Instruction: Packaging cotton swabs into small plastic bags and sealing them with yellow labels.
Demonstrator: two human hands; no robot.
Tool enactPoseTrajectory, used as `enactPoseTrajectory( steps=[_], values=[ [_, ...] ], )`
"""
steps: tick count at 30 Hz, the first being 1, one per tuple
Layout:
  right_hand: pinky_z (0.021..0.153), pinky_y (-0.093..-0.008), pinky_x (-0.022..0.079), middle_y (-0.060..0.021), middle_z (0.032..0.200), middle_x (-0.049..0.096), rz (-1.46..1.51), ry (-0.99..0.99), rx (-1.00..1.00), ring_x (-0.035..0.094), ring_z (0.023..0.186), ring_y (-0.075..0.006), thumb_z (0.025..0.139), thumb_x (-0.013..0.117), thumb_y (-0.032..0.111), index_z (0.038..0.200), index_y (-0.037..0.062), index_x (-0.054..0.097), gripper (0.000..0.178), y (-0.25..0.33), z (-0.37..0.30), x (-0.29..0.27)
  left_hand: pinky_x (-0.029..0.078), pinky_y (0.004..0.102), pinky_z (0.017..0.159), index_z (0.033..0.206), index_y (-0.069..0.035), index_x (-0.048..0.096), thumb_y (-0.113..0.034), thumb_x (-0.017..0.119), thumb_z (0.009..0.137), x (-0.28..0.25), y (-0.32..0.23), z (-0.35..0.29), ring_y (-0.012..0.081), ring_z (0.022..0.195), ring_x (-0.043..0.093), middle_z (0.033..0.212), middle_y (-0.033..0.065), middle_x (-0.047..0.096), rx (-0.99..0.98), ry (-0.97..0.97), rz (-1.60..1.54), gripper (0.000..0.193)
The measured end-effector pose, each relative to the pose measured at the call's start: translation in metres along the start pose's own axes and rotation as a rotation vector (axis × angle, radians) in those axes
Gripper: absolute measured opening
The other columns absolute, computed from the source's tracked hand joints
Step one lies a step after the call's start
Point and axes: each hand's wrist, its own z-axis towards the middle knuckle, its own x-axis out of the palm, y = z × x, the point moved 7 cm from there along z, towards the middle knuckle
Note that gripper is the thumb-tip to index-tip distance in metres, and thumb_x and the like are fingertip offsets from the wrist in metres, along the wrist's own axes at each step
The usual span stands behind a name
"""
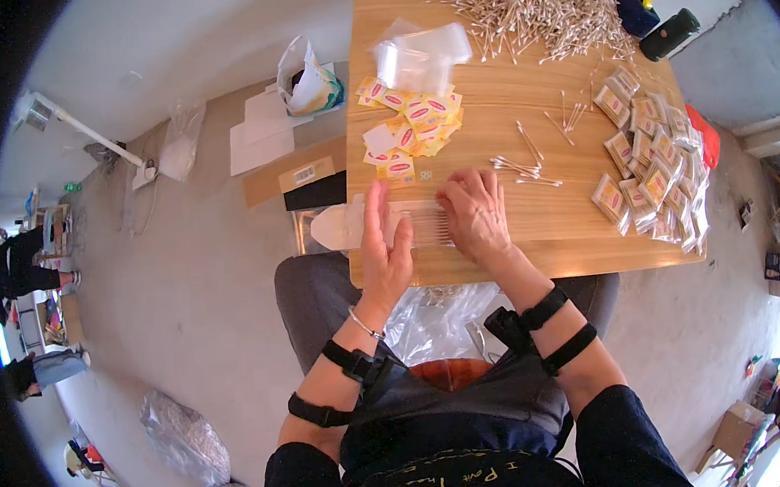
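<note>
Close to the table's near edge, my left hand (386, 248) rests on edge with its fingers stretched and its thumb apart, touching a white strip with a rounded end (334, 228). A row of cotton swabs (425, 222) lies side by side between my hands, in what looks like clear plastic. My right hand (478, 216) is closed at the right end of this row, its fingers bent over the swabs; the fingertips are partly hidden. Just beyond my hands lie yellow and white printed cards (413, 127) in a loose heap.
Clear plastic bags (421, 58) lie behind the cards. A large pile of cotton swabs (541, 7) covers the far side, with a few loose swabs (530, 164) nearer. Filled packets (654, 163) are heaped at the right. A dark cylinder (669, 35) stands at the far right corner.
</note>
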Motion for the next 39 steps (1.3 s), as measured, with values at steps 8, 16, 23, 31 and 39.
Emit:
enactPoseTrajectory(
  steps=[8,16,23,31,39],
  values=[
    [0.098,-0.0448,0.042,-0.0196,0.121,0.058,0.440,-0.136,0.133,0.053,0.112,-0.0389,0.085,0.053,-0.006,0.117,0.0005,0.057,0.033,0.004,-0.015,0.000,0.020,0.0380,0.119,0.151,0.002,0.021,-0.032,0.039,0.104,0.004,0.011,-0.001,0.0276,0.145,0.026,0.156,0.0197,0.027,-0.045,-0.050,-0.183,0.061],
    [0.109,-0.0351,0.035,-0.0189,0.132,0.055,0.830,-0.137,0.349,0.047,0.129,-0.0281,0.102,0.040,0.008,0.132,-0.0040,0.048,0.034,0.008,-0.020,0.023,0.020,0.0377,0.118,0.150,0.005,0.022,-0.052,0.033,0.103,0.002,0.007,0.001,0.0279,0.144,0.027,0.154,0.0206,0.029,-0.031,-0.029,-0.116,0.075],
    [0.110,-0.0351,0.032,-0.0174,0.137,0.052,0.971,-0.182,0.347,0.044,0.131,-0.0248,0.106,0.035,0.022,0.135,-0.0054,0.046,0.042,0.005,-0.022,0.023,0.025,0.0362,0.116,0.149,0.006,0.025,-0.051,0.029,0.104,0.006,0.003,0.000,0.0292,0.142,0.032,0.151,0.0219,0.034,-0.022,-0.017,-0.118,0.072],
    [0.107,-0.0407,0.037,-0.0244,0.128,0.054,0.505,-0.014,0.148,0.049,0.124,-0.0371,0.100,0.045,0.012,0.123,-0.0027,0.053,0.029,0.013,-0.019,0.013,0.020,0.0377,0.119,0.149,0.005,0.025,-0.058,0.030,0.101,-0.001,0.010,0.002,0.0270,0.144,0.028,0.154,0.0192,0.030,-0.046,-0.076,-0.177,0.079],
    [0.105,-0.0390,0.038,-0.0195,0.128,0.056,0.924,-0.109,0.423,0.049,0.124,-0.0283,0.104,0.039,0.019,0.125,-0.0012,0.053,0.032,0.005,-0.031,0.015,0.021,0.0377,0.118,0.149,0.005,0.026,-0.056,0.028,0.102,0.000,0.000,0.003,0.0274,0.143,0.028,0.154,0.0201,0.030,-0.033,-0.044,-0.154,0.077]
  ],
)
